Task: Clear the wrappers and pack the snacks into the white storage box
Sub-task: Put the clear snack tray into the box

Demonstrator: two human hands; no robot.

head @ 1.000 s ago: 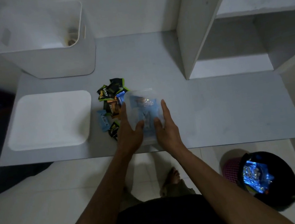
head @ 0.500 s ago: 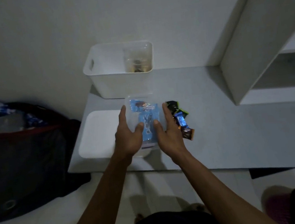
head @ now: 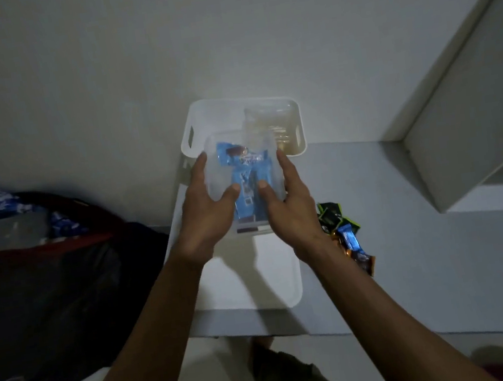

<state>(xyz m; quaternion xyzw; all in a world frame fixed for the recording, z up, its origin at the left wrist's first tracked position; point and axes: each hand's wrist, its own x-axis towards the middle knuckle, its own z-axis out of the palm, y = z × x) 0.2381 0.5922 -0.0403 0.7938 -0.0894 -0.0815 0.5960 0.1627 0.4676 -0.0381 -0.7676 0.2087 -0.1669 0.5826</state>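
Both hands hold a clear plastic container (head: pixel 239 146) with blue snack packets (head: pixel 245 188) inside, lifted above the table. My left hand (head: pixel 204 209) grips its left side and my right hand (head: pixel 291 204) grips its right side, thumbs on its near face. Just behind it at the wall stands the white storage box (head: pixel 195 124), which has another clear container (head: pixel 266 120) in it. A small pile of loose wrapped snacks (head: pixel 343 235) lies on the grey table to the right of my right wrist.
The white lid (head: pixel 256 283) lies flat on the table (head: pixel 431 262) under my hands. A white shelf unit (head: pixel 477 126) rises at the right. A dark bag (head: pixel 49 299) with blue packaging sits at the left, off the table.
The hands have carried the clear container up and away from me, from beside the snack pile to just in front of the white box. The view has swung left and upward.
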